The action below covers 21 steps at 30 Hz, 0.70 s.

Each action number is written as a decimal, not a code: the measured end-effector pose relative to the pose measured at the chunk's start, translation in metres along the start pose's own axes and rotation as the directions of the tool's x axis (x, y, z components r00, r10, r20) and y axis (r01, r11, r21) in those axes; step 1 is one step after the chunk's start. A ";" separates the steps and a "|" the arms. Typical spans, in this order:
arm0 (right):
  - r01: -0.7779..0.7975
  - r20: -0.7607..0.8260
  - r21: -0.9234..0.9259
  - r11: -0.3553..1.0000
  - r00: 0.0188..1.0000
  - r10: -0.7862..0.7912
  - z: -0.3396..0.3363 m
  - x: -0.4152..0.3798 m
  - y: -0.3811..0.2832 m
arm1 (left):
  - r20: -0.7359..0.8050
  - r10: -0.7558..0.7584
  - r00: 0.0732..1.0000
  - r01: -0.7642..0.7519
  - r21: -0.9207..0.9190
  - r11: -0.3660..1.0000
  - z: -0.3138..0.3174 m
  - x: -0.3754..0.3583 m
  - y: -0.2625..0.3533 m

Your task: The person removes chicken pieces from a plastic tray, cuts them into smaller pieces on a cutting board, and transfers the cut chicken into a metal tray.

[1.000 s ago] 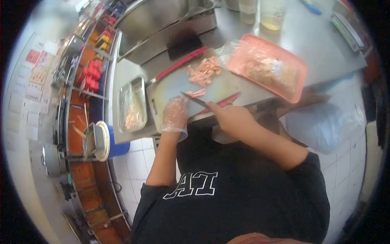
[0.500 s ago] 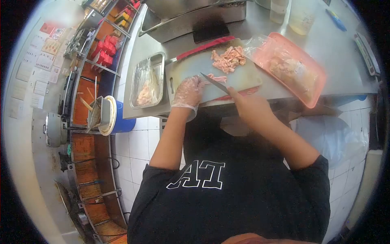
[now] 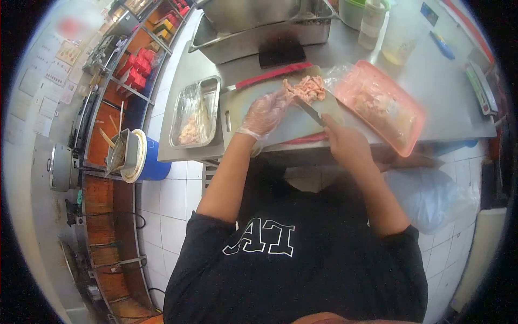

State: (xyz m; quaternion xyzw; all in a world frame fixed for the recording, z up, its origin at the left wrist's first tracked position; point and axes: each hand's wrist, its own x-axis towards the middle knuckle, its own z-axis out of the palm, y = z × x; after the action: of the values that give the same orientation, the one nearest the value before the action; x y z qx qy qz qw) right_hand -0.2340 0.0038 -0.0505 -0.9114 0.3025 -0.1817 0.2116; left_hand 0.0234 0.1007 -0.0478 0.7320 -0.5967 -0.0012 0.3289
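Holding a knife beside a pile of raw meat

Running close to the person's body, the near edge of the steel table [image 3: 445, 100] lies just beyond the cutting board [image 3: 294, 125]. A stretch of steel opens between the pink foam tray [image 3: 414, 132] and the table's right end; on the left, the steel tray [image 3: 217, 102] stands just beside the board. White floor tiles [image 3: 172, 200] and a blue bucket [image 3: 157, 162] show below, left of the table. A deep steel pan [image 3: 237, 54] stands at the back.

The hands are apart. The left hand [image 3: 265, 112], in clear plastic, is over the board's left part, fingers near the raw meat pile [image 3: 308, 88]; I cannot tell whether they grip anything. The right hand [image 3: 345, 139] is wrapped round the handle of the knife [image 3: 312, 112], whose blade is above the board. Its long axis runs diagonally, tip pointing far and left.
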 end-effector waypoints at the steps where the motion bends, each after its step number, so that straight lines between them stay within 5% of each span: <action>1: 0.002 -0.011 -0.005 1.000 1.000 -0.002 0.001 -0.002 -0.001 | -0.068 0.015 0.998 -0.015 -0.002 1.000 -0.009 -0.002 0.003; 3: 0.036 -0.096 0.063 0.997 0.995 -0.030 0.003 -0.011 -0.003 | -0.131 0.042 0.990 -0.043 -0.009 0.999 -0.025 -0.002 0.000; 5: -0.015 -0.033 0.058 0.998 0.999 0.017 -0.007 -0.013 -0.019 | 0.017 -0.234 0.972 0.234 -0.043 0.971 -0.038 0.000 -0.013; 8: -0.014 0.014 0.065 0.998 1.000 0.013 0.000 -0.019 -0.022 | 0.043 -0.281 0.959 0.279 0.036 0.960 -0.040 0.000 -0.024; 10: 0.031 0.200 0.033 0.999 0.979 -0.037 0.001 -0.016 -0.026 | 0.069 -0.288 0.955 0.281 0.094 0.955 -0.043 -0.001 -0.019; 14: -0.090 0.195 -0.046 0.995 0.976 0.097 0.001 -0.005 -0.013 | 0.016 -0.245 0.969 0.243 0.069 0.968 -0.033 0.004 -0.009; 17: -0.094 0.090 -0.023 0.995 0.991 0.096 -0.011 0.001 0.003 | -0.006 -0.236 0.972 0.236 0.045 0.971 -0.027 0.013 0.011; 19: 0.121 -0.177 0.194 0.974 0.980 -0.087 -0.022 -0.001 0.021 | 0.039 -0.182 0.983 0.183 -0.021 0.983 -0.027 0.028 0.036; 21: 0.163 -0.383 0.239 0.957 0.922 -0.062 -0.042 0.002 0.045 | 0.118 -0.018 0.993 0.038 -0.172 0.984 -0.013 0.043 0.051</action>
State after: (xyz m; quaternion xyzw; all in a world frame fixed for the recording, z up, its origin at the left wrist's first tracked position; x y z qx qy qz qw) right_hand -0.2734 -0.0417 -0.0372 -0.8397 0.2566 -0.4018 0.2602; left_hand -0.0032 0.0658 0.0038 0.7074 -0.6021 -0.1003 0.3562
